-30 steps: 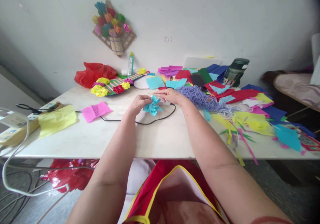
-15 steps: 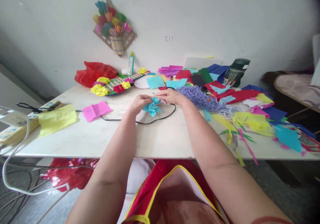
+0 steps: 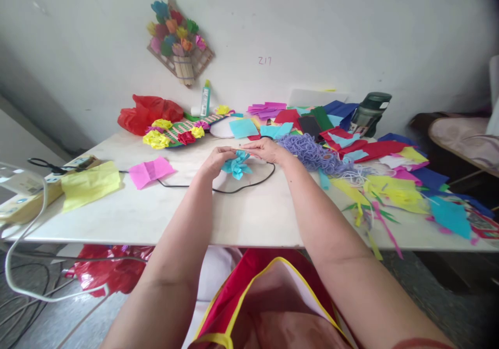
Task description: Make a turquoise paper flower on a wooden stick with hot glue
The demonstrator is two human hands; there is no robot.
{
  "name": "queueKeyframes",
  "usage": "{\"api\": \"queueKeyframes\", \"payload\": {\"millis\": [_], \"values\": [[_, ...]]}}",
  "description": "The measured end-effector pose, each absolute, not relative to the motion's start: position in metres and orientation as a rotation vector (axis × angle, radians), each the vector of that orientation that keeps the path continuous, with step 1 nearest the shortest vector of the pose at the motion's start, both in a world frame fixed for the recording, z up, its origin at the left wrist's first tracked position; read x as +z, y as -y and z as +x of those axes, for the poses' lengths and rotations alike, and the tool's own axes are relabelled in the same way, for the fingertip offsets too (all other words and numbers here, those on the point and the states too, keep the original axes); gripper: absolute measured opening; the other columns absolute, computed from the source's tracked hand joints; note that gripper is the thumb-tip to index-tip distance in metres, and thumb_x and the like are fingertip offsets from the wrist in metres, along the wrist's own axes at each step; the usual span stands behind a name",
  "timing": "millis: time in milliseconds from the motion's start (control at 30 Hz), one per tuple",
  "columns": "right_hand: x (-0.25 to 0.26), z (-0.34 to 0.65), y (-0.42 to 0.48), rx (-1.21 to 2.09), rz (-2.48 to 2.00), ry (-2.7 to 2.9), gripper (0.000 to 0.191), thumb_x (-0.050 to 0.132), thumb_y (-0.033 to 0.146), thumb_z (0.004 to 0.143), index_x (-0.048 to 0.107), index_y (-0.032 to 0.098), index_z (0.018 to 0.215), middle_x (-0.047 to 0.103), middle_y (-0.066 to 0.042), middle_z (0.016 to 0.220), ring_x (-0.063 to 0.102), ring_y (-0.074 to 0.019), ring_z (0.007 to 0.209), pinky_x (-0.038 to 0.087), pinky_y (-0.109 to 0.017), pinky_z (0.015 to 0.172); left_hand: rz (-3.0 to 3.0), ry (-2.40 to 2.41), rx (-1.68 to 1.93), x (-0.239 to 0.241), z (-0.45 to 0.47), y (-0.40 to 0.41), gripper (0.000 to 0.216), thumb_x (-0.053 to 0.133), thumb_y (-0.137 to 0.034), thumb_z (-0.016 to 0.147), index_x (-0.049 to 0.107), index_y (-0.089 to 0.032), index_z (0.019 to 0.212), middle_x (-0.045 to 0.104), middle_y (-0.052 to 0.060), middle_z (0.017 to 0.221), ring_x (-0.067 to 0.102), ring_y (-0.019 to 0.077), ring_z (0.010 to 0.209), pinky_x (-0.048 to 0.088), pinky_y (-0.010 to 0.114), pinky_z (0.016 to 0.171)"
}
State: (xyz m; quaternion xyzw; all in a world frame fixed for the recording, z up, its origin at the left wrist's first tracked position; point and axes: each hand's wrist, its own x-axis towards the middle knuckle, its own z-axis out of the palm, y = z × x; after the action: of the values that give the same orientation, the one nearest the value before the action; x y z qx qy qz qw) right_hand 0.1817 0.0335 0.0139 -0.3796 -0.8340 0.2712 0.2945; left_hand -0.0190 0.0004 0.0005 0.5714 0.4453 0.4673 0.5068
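A light-blue paper flower (image 3: 237, 166) with crumpled, spread petals hangs between my two hands, just above the tabletop. My left hand (image 3: 218, 160) is closed, pinching the flower at its upper left. From the other side my right hand (image 3: 267, 150) reaches in, its fingers closed together at the flower's top edge. A thin, light strip shows between the fingertips; its kind cannot be made out. Below the flower, a black cord (image 3: 237, 191) curves over the table and runs up behind my right hand, where its end is hidden.
Purple yarn (image 3: 312, 152) and many coloured paper pieces (image 3: 393, 193) cover the right side, with a dark bottle (image 3: 372, 112) behind. Pink (image 3: 151, 172) and yellow paper (image 3: 91, 185) lie left, beside a power strip (image 3: 29, 203). A flower-decorated green board (image 3: 181, 130) is at the back.
The flower has turned slightly between my fingers and shifted a little to the left. Both hands remain in nearly the same place; the view has moved slightly.
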Motion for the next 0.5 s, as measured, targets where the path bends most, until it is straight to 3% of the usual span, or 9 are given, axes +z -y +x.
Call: {"api": "queueKeyframes", "payload": {"millis": [167,333,500], "values": [[0.018,0.178,-0.028,0.468,-1.065,2.275,0.029,0.063,0.031,0.088,0.074,0.032,0.115,0.075,-0.001,0.118,0.068,-0.0213,0.113,0.052,-0.033,0.097,1.308,-1.021,1.183,-0.001,-0.019,-0.002,0.021,0.070,-0.028,0.048,0.065,-0.013,0.061,0.058,0.000,0.053,0.049,0.0113,0.047,0.034,0.025,0.047],[0.031,0.173,-0.013,0.214,-1.184,2.397,0.033,0.057,0.025,0.092,0.071,0.039,0.119,0.070,0.004,0.125,0.066,-0.0190,0.118,0.051,-0.028,0.096,1.225,-0.979,1.216,-0.003,-0.020,-0.004,0.020,0.071,-0.027,0.049,0.062,-0.013,0.060,0.058,0.000,0.054,0.049,0.0116,0.047,0.034,0.025,0.046],[0.037,0.169,-0.006,0.007,-1.275,2.470,0.040,0.053,0.022,0.093,0.065,0.038,0.128,0.070,0.002,0.126,0.068,-0.0201,0.115,0.051,-0.028,0.093,1.128,-0.952,1.225,-0.003,-0.019,-0.005,0.017,0.067,-0.027,0.053,0.064,-0.013,0.063,0.061,0.002,0.059,0.052,0.0137,0.050,0.038,0.027,0.047]]}}
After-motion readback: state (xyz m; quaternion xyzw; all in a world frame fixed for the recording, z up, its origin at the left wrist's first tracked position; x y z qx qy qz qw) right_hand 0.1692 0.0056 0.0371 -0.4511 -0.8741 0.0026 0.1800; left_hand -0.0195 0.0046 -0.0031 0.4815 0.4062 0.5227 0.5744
